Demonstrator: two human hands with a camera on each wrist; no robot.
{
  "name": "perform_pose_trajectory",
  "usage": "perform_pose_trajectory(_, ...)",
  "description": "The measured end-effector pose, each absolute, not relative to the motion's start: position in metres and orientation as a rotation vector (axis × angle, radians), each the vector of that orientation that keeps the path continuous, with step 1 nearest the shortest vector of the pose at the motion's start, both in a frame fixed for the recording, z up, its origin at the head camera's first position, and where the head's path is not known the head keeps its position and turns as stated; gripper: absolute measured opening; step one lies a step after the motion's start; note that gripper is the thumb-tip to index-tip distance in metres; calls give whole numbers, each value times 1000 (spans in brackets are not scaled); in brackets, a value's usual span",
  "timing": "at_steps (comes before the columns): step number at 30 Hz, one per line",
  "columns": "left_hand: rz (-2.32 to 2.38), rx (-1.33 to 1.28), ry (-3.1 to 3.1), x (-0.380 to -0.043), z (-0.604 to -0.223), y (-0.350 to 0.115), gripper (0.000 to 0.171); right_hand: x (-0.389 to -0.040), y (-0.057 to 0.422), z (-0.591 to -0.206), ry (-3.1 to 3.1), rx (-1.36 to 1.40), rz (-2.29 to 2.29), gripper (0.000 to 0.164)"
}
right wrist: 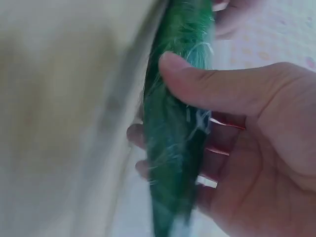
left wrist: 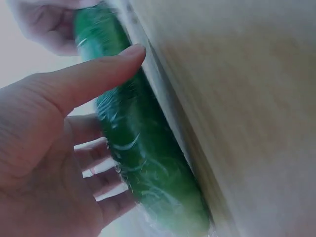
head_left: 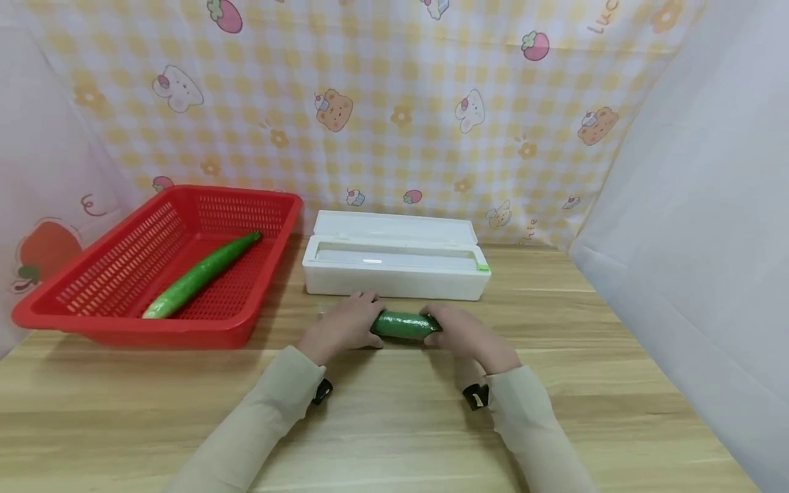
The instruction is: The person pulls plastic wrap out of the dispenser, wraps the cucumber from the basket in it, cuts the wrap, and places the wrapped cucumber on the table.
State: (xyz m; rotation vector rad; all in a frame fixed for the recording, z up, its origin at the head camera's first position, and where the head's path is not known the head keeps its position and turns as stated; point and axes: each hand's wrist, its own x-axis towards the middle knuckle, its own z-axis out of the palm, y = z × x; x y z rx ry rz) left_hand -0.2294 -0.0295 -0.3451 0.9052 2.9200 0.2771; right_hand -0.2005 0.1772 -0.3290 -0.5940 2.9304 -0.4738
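A cucumber (head_left: 403, 325) wrapped in clear plastic film lies crosswise just above or on the table, in front of a white box. My left hand (head_left: 348, 325) grips its left part. In the left wrist view the thumb (left wrist: 106, 74) crosses the near side and the fingers reach behind the cucumber (left wrist: 133, 133). On its right part my right hand (head_left: 465, 332) holds on, thumb (right wrist: 197, 81) on one side and fingertips curled round the other in the right wrist view. The film looks wrinkled and shiny there. Both ends of the cucumber are covered by the hands in the head view.
Behind the hands stands a long white box (head_left: 394, 281) with its lid raised and a green piece (head_left: 483, 268) at its right end. To the left, a red plastic basket (head_left: 265, 287) holds an unwrapped cucumber (head_left: 203, 274). A patterned curtain (head_left: 401, 150) hangs at the back.
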Motion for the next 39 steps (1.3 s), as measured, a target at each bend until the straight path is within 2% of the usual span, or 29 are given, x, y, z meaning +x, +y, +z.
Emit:
perform_pose_trajectory(5, 373, 1007, 2956, -228, -341, -31, 54, -192, 182, -307, 3007, -745, -527, 44)
perform_pose_trajectory(10, 651, 1031, 2929, -230, -327, -37, 50, -184, 190, -283, 3219, -790, -775, 49)
perform_pose_trajectory(13, 858, 992, 2862, -230, -317, -40, 48, -181, 199, -269, 3378, -596, -1071, 68)
perform_pose_trajectory(16, 1010, 980, 2756, -224, -309, -38, 52, -178, 205, -261, 3224, -337, -1544, 90)
perform_pose_trajectory(18, 1057, 1029, 2675, -218, -305, -33, 56, -176, 206, -258, 2938, -275, -1861, 91)
perform_pose_trajectory(20, 1103, 1088, 2583, -211, -303, -27, 59, -175, 203, -258, 2575, -291, -2149, 83)
perform_pose_trajectory(22, 1152, 1125, 2482, -206, -302, -21, 58, -175, 197, -259, 2232, -340, -2384, 67)
perform_pose_trajectory(27, 1179, 1150, 2388, -197, -303, -11, 58, -175, 183, -261, 1675, -431, -2833, 9)
perform_pose_trajectory(28, 1162, 1155, 2418, -195, -304, -9, 60, -174, 181, -261, 1611, -426, -2906, 4)
perform_pose_trajectory(31, 1111, 1175, 2578, -191, -308, -3, 60, -172, 176, -260, 1450, -351, -3102, 14)
perform_pose_trajectory(36, 1148, 1219, 2699, -187, -312, 5, 40, -168, 174, -257, 1217, -178, -3286, 29)
perform_pose_trajectory(39, 1254, 1206, 2504, -186, -312, 5, 46, -166, 177, -256, 1159, -258, -3269, 40)
